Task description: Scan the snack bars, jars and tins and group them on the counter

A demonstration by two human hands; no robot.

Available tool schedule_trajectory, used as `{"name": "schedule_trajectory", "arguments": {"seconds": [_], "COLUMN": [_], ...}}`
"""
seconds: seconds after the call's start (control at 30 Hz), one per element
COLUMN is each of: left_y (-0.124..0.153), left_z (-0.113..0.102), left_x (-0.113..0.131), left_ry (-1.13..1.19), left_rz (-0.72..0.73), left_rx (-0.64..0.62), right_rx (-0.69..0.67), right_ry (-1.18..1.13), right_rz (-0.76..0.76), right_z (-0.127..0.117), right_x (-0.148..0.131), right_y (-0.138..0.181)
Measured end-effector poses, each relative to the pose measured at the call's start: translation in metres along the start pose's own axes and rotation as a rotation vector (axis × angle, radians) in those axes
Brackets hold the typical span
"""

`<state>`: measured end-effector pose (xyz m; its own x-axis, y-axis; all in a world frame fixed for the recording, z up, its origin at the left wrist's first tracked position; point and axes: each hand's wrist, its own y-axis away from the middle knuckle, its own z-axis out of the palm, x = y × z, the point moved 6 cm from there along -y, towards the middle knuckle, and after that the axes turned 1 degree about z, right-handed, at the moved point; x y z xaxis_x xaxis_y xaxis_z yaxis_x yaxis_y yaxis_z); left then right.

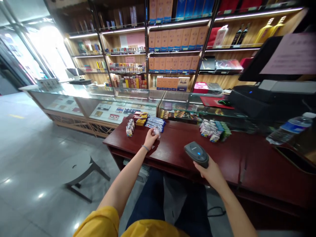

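The right hand (209,171) gripped a black plastic scanner (197,153); left of it, the left hand (149,139) pinched a small clear-wrapped item (157,131) (blue-and-white flat packs (153,122) already laid out, remainder unclear).

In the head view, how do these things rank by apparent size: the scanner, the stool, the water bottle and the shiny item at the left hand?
1. Stool
2. Water bottle
3. Scanner
4. Shiny item, partly hidden
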<state>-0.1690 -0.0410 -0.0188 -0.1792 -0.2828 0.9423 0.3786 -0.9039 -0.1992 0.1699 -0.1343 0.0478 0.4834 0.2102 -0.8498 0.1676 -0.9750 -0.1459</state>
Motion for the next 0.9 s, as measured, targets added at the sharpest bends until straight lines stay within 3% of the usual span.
{"name": "schedule_trajectory", "arguments": {"seconds": [0.33,0.5,0.67,0.9], "left_y": [0.034,0.047,0.044,0.034], "left_z": [-0.118,-0.168,-0.190,-0.192], "left_x": [0.058,0.069,0.066,0.066], "left_ry": [-0.541,-0.667,-0.759,-0.862], "left_rz": [0.337,0.346,0.310,0.333], "left_rx": [0.266,0.436,0.484,0.465], "right_rx": [0.065,0.102,0.076,0.070], "right_ry": [-0.010,-0.003,0.019,0.011], "right_rz": [0.014,0.024,0.027,0.033], "right_z": [-0.008,-0.011,-0.010,-0.010], "right_x": [0.010,0.010,0.012,0.015], "right_y": [-0.015,-0.019,-0.021,-0.020]}}
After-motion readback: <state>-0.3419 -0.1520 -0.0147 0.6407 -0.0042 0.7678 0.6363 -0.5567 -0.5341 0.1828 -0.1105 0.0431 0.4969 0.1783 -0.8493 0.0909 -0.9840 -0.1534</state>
